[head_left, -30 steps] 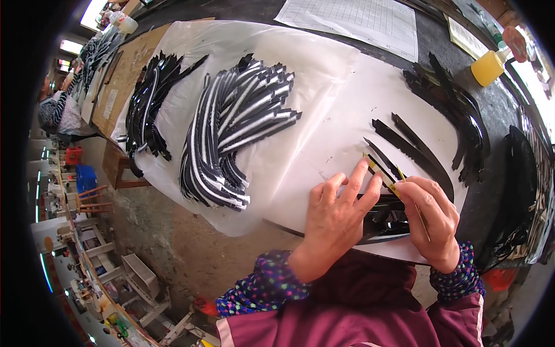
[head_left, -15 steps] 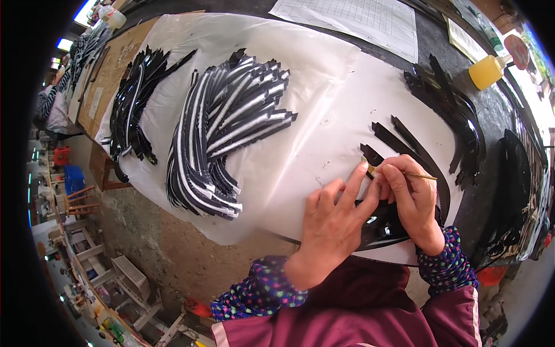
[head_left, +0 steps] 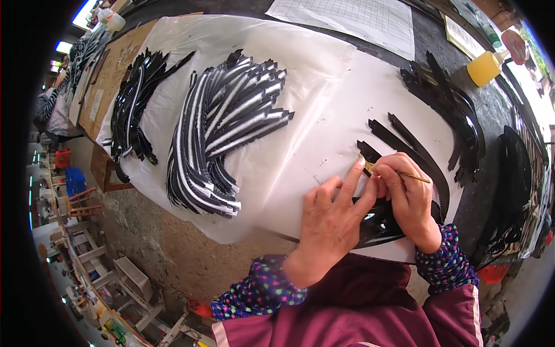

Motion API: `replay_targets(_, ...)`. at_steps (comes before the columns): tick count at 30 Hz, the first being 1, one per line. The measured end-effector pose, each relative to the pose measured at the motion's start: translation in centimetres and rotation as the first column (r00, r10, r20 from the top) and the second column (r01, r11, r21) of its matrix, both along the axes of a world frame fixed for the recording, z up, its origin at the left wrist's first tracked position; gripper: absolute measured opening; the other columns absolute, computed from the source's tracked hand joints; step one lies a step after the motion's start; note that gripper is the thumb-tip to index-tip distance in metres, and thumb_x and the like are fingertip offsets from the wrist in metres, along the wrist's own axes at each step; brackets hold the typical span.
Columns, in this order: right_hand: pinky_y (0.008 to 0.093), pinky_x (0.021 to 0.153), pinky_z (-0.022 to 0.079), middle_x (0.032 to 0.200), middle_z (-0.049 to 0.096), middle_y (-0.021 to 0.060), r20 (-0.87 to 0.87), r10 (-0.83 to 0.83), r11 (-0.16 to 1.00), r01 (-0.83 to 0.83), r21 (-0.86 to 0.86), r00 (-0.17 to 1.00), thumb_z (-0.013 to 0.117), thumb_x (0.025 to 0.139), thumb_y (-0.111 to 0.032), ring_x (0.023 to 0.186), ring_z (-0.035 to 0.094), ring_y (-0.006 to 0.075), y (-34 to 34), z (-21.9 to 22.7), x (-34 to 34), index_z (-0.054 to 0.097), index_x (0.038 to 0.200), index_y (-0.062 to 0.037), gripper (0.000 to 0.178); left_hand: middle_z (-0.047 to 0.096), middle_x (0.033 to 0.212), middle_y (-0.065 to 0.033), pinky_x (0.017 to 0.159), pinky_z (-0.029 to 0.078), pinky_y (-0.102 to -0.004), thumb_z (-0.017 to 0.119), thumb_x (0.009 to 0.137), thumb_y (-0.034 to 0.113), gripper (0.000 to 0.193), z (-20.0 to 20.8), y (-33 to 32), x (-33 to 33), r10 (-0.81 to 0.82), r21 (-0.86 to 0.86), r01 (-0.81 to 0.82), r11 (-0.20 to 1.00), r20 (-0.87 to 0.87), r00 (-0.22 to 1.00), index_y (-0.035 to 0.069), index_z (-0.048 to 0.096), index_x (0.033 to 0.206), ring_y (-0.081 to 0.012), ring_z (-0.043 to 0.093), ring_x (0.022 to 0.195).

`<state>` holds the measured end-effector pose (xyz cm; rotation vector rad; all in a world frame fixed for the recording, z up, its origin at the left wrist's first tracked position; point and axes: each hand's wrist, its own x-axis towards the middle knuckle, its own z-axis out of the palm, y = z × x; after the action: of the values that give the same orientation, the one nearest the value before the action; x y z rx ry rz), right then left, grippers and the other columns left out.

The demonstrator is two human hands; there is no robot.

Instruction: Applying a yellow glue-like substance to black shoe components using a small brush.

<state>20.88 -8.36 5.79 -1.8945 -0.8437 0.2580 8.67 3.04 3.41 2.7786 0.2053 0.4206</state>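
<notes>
My right hand (head_left: 407, 199) pinches a thin brown stick-like tool (head_left: 417, 177); its working end is hidden by the fingers. My left hand (head_left: 332, 217) rests on a black strip (head_left: 367, 151), its index fingertip near the notched end and the other fingers curled in close to my right hand. Between the fingers shows a small yellowish patch (head_left: 368, 166), too small to make out. Under both hands lie glossy black pieces (head_left: 378, 225). Just beyond my right hand, more black strips (head_left: 399, 139) curve across the white sheet (head_left: 324, 147).
A fanned pile of black-and-white striped strips (head_left: 199, 136) lies to the left, with a glossy black pile (head_left: 132, 107) beyond it. Another black pile (head_left: 445, 95) lies at the right, near a yellow bottle (head_left: 484, 69). Grid paper (head_left: 347, 23) covers part of the table's far side.
Both hands and the thin tool have shifted very slightly left in the picture, as has the whole table scene. The hold on the tool and strip looks the same.
</notes>
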Motion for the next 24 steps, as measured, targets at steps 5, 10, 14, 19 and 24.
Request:
replay_targets(5, 0.0274, 0.055, 0.048, 0.084, 0.064, 0.0093, 0.008, 0.028, 1.0, -0.028, -0.003, 1.0, 0.062, 0.095, 0.001, 0.059, 0.059, 0.0161, -0.3, -0.1, 0.1, 0.065, 0.098, 0.0024, 0.005, 0.048, 0.151, 0.0031, 0.091, 0.036, -0.0335, 0.057, 0.079, -0.002, 0.061, 0.0, 0.1, 0.0, 0.002, -0.004, -0.002, 1.0, 0.013, 1.0, 0.026, 0.063, 0.132, -0.0197, 0.047, 0.11)
replay_targets(10, 0.0282, 0.056, 0.048, 0.084, 0.063, 0.0102, -0.002, 0.035, 0.999, -0.035, 0.001, 0.999, 0.062, 0.095, 0.001, 0.059, 0.059, 0.0166, -0.5, 0.0, 0.2, 0.066, 0.099, 0.0023, 0.006, 0.048, 0.15, 0.0029, 0.09, 0.036, -0.0337, 0.058, 0.079, -0.002, 0.061, 0.0, -0.1, 0.1, 0.002, 0.006, -0.002, 1.0, 0.016, 1.0, 0.026, 0.063, 0.133, -0.0205, 0.047, 0.109)
replay_targets(14, 0.0306, 0.058, 0.049, 0.086, 0.063, 0.0114, -0.235, -0.046, 0.998, 0.057, 0.04, 0.971, 0.063, 0.094, 0.002, 0.063, 0.061, 0.0199, -0.9, 0.7, 0.0, 0.066, 0.099, 0.0017, 0.006, 0.049, 0.15, 0.0021, 0.091, 0.037, -0.0345, 0.058, 0.08, -0.001, 0.063, -0.5, 0.2, -0.1, -0.004, -0.03, 0.006, 1.0, 0.061, 0.998, 0.027, 0.061, 0.136, -0.0216, 0.047, 0.11)
replay_targets(19, 0.04, 0.077, 0.052, 0.097, 0.064, 0.0124, 0.353, 0.041, 0.997, -0.013, -0.08, 0.935, 0.071, 0.082, 0.004, 0.088, 0.061, 0.0325, -2.0, -0.1, -0.7, 0.064, 0.103, -0.0019, 0.023, 0.051, 0.147, 0.0012, 0.092, 0.04, -0.0358, 0.059, 0.083, 0.003, 0.058, -0.5, 0.4, -0.1, 0.012, -0.047, -0.008, 0.999, 0.081, 0.997, 0.025, 0.06, 0.137, -0.022, 0.05, 0.109)
replay_targets(24, 0.04, 0.078, 0.051, 0.099, 0.064, 0.0117, 0.414, 0.075, 0.994, -0.037, -0.099, 0.907, 0.071, 0.083, 0.003, 0.089, 0.06, 0.0323, -2.5, -0.2, -0.7, 0.064, 0.104, -0.0031, 0.024, 0.055, 0.142, -0.0016, 0.091, 0.044, -0.037, 0.061, 0.083, 0.004, 0.056, -0.7, 0.8, 0.1, 0.005, -0.091, 0.009, 0.996, 0.152, 0.988, 0.017, 0.057, 0.137, -0.0222, 0.054, 0.109)
